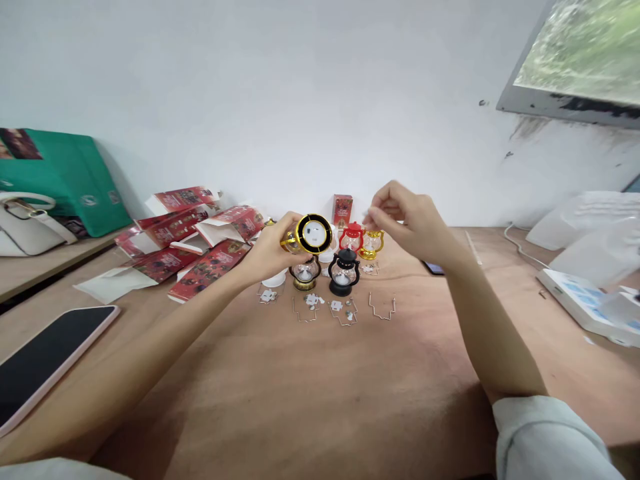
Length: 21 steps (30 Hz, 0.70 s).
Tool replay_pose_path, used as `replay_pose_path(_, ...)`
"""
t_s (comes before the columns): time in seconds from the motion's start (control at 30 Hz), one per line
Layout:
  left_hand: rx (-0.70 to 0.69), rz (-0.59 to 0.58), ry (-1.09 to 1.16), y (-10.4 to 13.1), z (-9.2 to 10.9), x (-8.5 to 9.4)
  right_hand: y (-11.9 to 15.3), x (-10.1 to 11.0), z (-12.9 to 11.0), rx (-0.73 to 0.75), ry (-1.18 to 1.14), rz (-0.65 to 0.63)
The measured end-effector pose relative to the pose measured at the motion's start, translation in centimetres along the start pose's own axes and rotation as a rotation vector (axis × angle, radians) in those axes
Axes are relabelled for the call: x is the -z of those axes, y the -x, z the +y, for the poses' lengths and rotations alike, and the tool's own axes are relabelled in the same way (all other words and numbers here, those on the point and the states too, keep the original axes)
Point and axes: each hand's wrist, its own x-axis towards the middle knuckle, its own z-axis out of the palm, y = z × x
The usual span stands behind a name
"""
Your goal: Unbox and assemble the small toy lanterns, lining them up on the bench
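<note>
My left hand point(276, 244) is wrapped round a gold lantern point(314, 233), tipped so that its round base with a black ring and white centre faces me. Raised to the right of it is my right hand point(400, 212), fingers bent and pinched together; whatever may be between the fingertips is too small to make out. Below the held lantern stand a bronze lantern point(305, 273) and a black lantern point(343, 273). Behind them are a red lantern point(351, 237) and another gold lantern point(371, 245). Bent wire handles point(382, 315) and small white pieces point(336, 305) lie in front.
Flattened red boxes point(210, 267) pile up at the left, near a phone point(55, 360), a white handbag point(30, 227) and a green bag point(75, 177). One red box point(343, 211) stands by the wall. A white tray point(590, 307) sits at the right on the wooden table point(320, 393).
</note>
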Motion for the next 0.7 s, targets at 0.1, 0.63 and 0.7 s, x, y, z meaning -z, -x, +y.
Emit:
replay_pose_path(0.1, 0.019, 0.003, 0.009, -0.1, -0.3, 0.2, 0.1, 2.5, 1.9, -0.127, 0.205, -0.535)
replay_pose_path(0.63, 0.006, -0.002, -0.019, -0.1, 0.5, 0.7, 0.9, -4.2, 9.8, -0.736, -0.129, -0.598)
replay_pose_path(0.7, 0.0, 0.005, -0.02, -0.2, 0.5, 0.7, 0.9, -4.2, 9.9, -0.727, -0.123, -0.584)
